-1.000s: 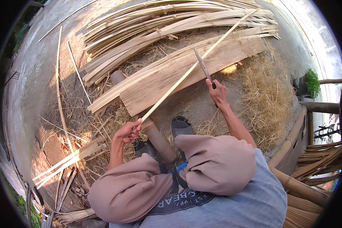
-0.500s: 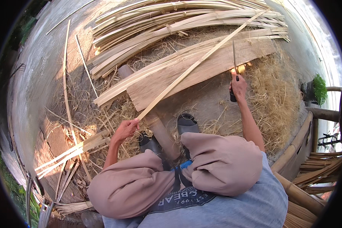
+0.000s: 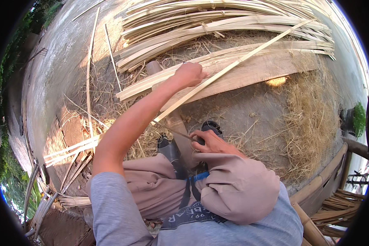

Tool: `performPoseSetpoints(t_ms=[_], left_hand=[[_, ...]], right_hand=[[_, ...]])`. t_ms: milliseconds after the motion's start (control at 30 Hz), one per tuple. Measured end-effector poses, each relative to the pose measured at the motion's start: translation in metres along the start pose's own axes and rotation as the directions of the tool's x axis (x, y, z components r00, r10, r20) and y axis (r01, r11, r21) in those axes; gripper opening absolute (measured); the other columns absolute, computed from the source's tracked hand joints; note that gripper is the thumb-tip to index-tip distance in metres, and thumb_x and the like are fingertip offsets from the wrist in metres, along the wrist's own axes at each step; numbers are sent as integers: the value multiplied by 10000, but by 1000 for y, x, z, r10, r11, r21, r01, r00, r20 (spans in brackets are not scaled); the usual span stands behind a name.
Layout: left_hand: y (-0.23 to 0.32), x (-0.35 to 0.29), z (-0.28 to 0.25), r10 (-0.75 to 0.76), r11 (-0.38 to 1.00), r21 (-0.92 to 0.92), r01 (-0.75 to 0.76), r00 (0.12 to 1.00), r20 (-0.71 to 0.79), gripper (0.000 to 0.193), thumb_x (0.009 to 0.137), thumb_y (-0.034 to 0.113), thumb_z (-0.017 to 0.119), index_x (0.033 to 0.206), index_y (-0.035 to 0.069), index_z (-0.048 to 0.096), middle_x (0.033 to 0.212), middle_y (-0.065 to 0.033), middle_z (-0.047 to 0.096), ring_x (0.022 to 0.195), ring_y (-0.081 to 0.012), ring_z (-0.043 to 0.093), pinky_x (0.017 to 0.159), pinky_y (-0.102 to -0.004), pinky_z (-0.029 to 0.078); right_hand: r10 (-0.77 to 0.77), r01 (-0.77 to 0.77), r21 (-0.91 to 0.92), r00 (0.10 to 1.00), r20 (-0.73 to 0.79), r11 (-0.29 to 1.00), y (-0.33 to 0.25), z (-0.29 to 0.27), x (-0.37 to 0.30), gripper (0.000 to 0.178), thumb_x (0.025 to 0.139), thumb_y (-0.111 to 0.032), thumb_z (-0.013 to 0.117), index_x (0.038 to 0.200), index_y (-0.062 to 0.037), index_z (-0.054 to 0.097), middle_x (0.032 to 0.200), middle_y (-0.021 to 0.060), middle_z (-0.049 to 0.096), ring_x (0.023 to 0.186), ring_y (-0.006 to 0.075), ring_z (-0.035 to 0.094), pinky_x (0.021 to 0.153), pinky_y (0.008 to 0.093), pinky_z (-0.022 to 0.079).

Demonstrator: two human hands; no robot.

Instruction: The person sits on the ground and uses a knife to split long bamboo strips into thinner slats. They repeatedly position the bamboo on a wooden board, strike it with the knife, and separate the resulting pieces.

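My right hand [image 3: 212, 143] is closed around the dark handle of a knife [image 3: 173, 130], low in front of my knees. The thin blade points left, its tip close to the near end of a long pale wooden strip [image 3: 238, 61]. This strip slants up to the far right, across a wide board [image 3: 270, 67]. Reaching far forward, my left hand [image 3: 190, 75] is curled just beside the strip, above the board. Its fingertips are slightly blurred and partly hidden, so I cannot see what is in them.
A pile of split strips [image 3: 184, 35] lies beyond the board. Fibrous shavings [image 3: 307, 127] heap up on the right. A wooden piece [image 3: 178, 135] lies between my sandals [image 3: 168, 149]. More loose strips [image 3: 76, 149] are at the left, and a bamboo rail [image 3: 322, 176] runs at the right.
My left hand has left the strip's near end and moved forward over the board. My right hand has brought the knife from the far right down and left, to the strip's near end.
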State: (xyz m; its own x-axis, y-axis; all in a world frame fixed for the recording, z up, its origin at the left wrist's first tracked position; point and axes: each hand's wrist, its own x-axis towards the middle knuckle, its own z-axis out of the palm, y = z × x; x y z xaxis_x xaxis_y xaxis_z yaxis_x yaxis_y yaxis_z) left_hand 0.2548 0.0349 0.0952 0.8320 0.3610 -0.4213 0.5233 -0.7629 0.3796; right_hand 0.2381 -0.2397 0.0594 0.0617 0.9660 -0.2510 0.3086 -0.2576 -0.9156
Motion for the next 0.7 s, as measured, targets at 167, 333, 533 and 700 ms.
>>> performPoseSetpoints(t_ms=[167, 333, 533, 700], left_hand=[[77, 74, 117, -55, 998, -39, 40, 833, -551, 339, 996, 345, 670, 1036, 9, 689, 1092, -182, 642, 967, -380, 681, 883, -524, 492], [84, 118, 116, -171, 965, -261, 9, 779, -604, 242, 1011, 277, 640, 1025, 42, 692, 1082, -147, 653, 955, -346, 671, 962, -539, 383], [83, 135, 122, -179, 944, -327, -42, 768, -615, 217, 1010, 269, 629, 985, 63, 693, 1046, -104, 687, 991, -315, 662, 978, -556, 338], [85, 134, 115, -193, 939, -342, -32, 774, -603, 208, 1009, 268, 630, 977, 70, 686, 1009, -101, 692, 993, -309, 649, 982, -514, 320]], right_hand=[[41, -53, 177, 996, 74, 983, 20, 5, 14, 301, 980, -220, 580, 1028, 61, 676, 779, 205, 690, 720, 310, 698, 709, 449, 516], [225, -133, 344, 943, -243, 930, 39, -11, 21, 253, 1004, -151, 601, 1096, 78, 655, 800, 165, 725, 604, 171, 704, 693, 394, 570], [167, -100, 161, 857, -487, 982, 60, -23, 56, 273, 961, -128, 678, 1159, 57, 643, 958, 163, 748, 864, 285, 748, 806, 403, 574], [69, 5, 241, 951, -300, 971, 50, 13, 46, 347, 924, -152, 728, 1206, 32, 643, 1190, 219, 714, 1126, 311, 687, 937, 430, 531]])
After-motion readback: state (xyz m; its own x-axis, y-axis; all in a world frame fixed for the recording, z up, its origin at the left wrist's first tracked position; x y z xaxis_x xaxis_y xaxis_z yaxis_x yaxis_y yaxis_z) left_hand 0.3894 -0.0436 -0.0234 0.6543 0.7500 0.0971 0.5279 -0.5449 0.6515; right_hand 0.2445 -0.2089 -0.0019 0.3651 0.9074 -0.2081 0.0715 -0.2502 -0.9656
